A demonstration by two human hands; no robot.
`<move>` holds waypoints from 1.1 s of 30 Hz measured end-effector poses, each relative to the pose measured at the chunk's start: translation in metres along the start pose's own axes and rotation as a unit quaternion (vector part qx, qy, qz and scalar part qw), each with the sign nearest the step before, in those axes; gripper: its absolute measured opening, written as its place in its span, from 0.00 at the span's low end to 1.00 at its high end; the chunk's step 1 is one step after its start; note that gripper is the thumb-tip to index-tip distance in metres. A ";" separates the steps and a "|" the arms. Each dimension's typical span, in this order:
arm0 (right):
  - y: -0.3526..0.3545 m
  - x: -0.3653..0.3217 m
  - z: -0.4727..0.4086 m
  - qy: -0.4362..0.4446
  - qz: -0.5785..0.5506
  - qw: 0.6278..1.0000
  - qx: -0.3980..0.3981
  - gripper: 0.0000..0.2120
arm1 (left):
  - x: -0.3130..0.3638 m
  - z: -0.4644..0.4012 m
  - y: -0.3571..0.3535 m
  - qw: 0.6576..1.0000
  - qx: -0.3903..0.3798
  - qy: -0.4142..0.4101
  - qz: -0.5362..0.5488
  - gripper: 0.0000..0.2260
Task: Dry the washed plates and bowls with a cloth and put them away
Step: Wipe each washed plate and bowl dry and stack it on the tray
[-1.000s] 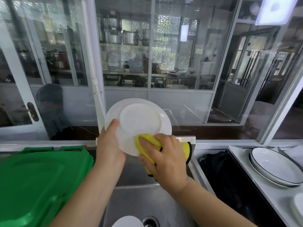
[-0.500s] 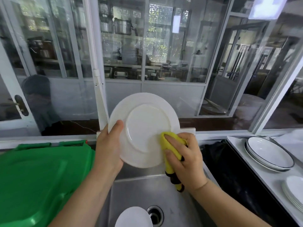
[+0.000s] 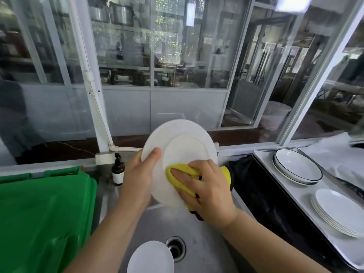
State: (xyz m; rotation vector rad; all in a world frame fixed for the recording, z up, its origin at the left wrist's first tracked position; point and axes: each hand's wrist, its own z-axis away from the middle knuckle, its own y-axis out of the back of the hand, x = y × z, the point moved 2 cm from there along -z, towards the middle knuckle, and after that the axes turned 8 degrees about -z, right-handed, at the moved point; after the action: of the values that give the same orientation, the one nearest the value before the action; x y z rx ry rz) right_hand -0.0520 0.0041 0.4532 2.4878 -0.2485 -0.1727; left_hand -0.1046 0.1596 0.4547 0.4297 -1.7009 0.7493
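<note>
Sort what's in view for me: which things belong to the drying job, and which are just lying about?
Part of the job:
white plate, held by the left hand
yellow cloth, pressed on it by the right hand
plate in the sink
stack of white plates
black-rimmed dishes

Lying about:
green bin lid
brown pump bottle
black bag

Both bare forearms reach forward and up from the bottom edge, converging near centre. Left hand (image 3: 137,182) grips the white plate (image 3: 183,146) at its left rim, thumb laid over the underside facing the camera, fingers hidden behind. Right hand (image 3: 204,190) is palm-down, fingers fairly straight and pointing left, pressing the yellow cloth (image 3: 177,174) against the plate's lower part, wrist bent slightly.
</note>
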 end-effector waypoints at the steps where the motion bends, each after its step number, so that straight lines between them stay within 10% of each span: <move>1: 0.004 0.008 0.009 -0.009 0.001 1.000 0.001 0.14 | -0.003 0.001 -0.006 1.000 -0.001 0.002 -0.003 0.11; 21: 0.208 0.292 0.236 -0.294 0.168 0.934 0.113 0.12 | -0.126 0.051 -0.322 0.968 -0.161 0.019 -0.192 0.09; 29: 0.308 0.373 0.375 -0.490 0.180 0.844 0.121 0.16 | -0.212 0.090 -0.495 0.890 -0.273 -0.087 -0.355 0.08; 33: 0.340 0.393 0.417 -0.529 0.184 0.815 0.150 0.16 | -0.244 0.102 -0.562 0.772 -0.336 -0.278 -0.463 0.14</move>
State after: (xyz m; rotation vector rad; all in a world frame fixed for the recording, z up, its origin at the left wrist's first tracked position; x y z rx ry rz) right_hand 0.2081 -0.5898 0.2998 2.2901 -1.2762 -1.4408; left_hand 0.2441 -0.3436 0.3497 0.9213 -1.8364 -0.7798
